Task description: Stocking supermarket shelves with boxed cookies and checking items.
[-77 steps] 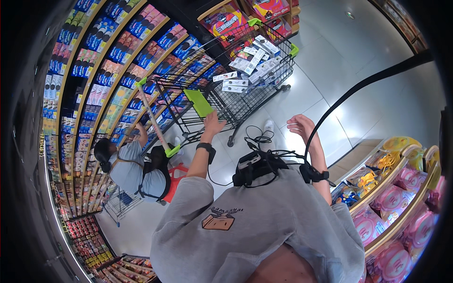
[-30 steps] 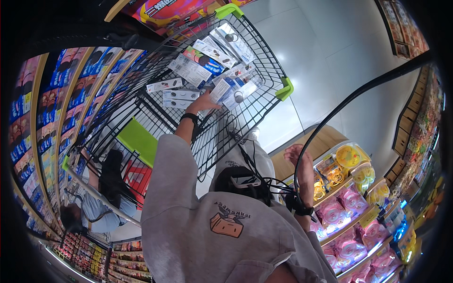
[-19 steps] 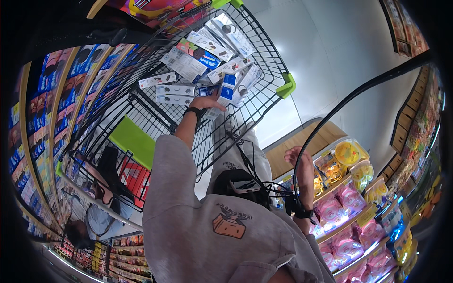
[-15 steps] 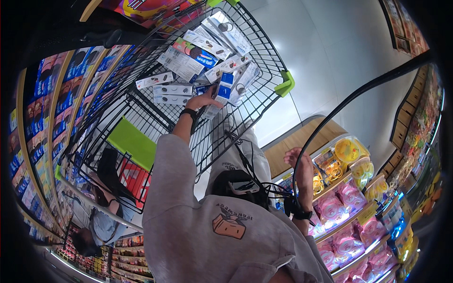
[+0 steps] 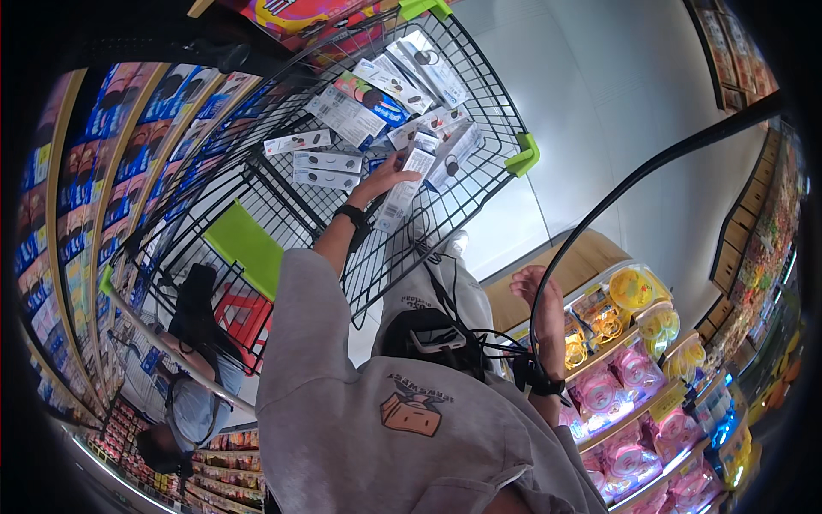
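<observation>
My left hand point(image 5: 383, 182) reaches into a black wire shopping cart point(image 5: 475, 184) with green corner caps. Its thumb and fingers are closed around a narrow white cookie box point(image 5: 399, 206), held tilted above the wire mesh. Several other cookie boxes lie jumbled in the basket, among them a pink, green and blue box point(image 5: 370, 96) and a white pair point(image 5: 328, 170) beside my left wrist. My right hand point(image 5: 541, 295) hangs by a shelf on the right, fingers loosely apart, nothing visible in it. A black cable point(image 5: 591, 210) crosses in front of it.
Shelves of packaged snacks point(image 5: 111, 171) line the left. On the right, a display point(image 5: 629, 368) carries pink and yellow packs. Another person point(image 5: 201, 403) is at the lower left, beyond the cart's handlebar point(image 5: 184, 368). Pale floor tiles point(image 5: 565, 111) lie at the cart's right.
The box in my left hand has turned, showing a white side instead of blue. The cart has shifted slightly right in view. My right hand stays nearly in place.
</observation>
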Tool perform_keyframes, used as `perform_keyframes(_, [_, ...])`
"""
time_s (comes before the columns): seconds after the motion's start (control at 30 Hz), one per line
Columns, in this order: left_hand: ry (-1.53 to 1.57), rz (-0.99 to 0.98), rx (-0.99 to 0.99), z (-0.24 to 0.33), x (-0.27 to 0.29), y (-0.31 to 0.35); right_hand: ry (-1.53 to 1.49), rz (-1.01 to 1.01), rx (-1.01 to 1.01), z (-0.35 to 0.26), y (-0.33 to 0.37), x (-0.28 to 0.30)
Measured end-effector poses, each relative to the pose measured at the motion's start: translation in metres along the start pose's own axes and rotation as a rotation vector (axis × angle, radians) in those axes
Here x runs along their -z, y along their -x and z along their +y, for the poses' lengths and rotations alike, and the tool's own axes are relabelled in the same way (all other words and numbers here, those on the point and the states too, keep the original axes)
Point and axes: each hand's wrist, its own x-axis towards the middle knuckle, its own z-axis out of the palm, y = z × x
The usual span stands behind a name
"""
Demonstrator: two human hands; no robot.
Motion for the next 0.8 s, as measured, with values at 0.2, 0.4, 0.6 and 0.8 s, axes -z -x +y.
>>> perform_keyframes(0.2, [0.435, -0.043, -0.166, 0.045, -0.009, 0.073, 0.014, -0.133, 0.087, -0.019, 0.011, 0.001])
perform_keyframes(0.4, [0.739, 0.197, -0.485, 0.116, -0.085, 0.185, 0.039, -0.379, 0.181, -0.021, 0.040, 0.006])
perform_keyframes(0.6, [0.801, 0.080, -0.812, 0.136, -0.232, 0.280, 0.096, -0.788, 0.352, -0.003, 0.091, 0.013])
perform_keyframes(0.8, [0.765, 0.296, -0.777, 0.106, -0.333, 0.336, -0.029, -0.893, 0.315, 0.018, 0.137, 0.014])
